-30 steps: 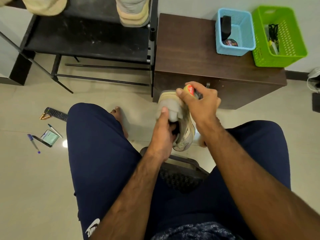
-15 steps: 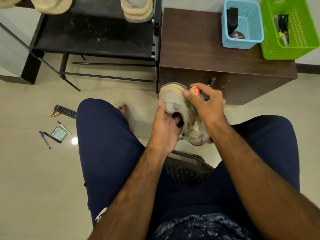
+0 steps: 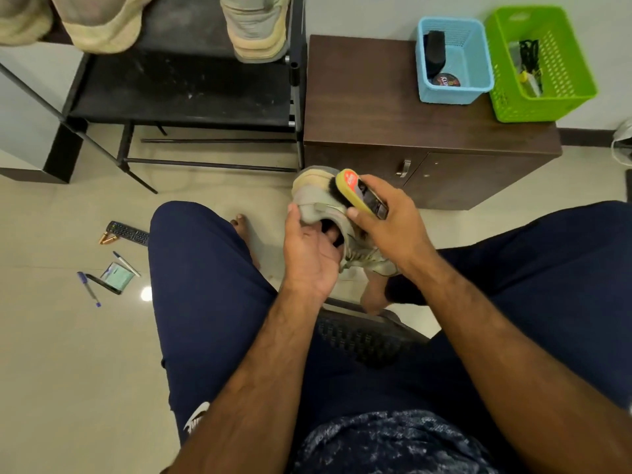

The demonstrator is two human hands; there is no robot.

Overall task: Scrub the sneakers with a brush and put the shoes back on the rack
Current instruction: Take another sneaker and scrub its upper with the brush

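Head view: in front of the cabinet [image 3: 393,107], the left hand [image 3: 311,258] grips the sneaker [image 3: 318,203], fingers tucked into its opening. The right hand [image 3: 390,227] clasps the brush [image 3: 359,193], bristles against the upper. Short firm strokes with the shoe braced should work best. The rack [image 3: 181,97] stands beside the cabinet.

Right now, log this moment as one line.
stage: scrubbing | left hand: grips sneaker | right hand: grips brush, bristles on sneaker | sneaker: not on rack
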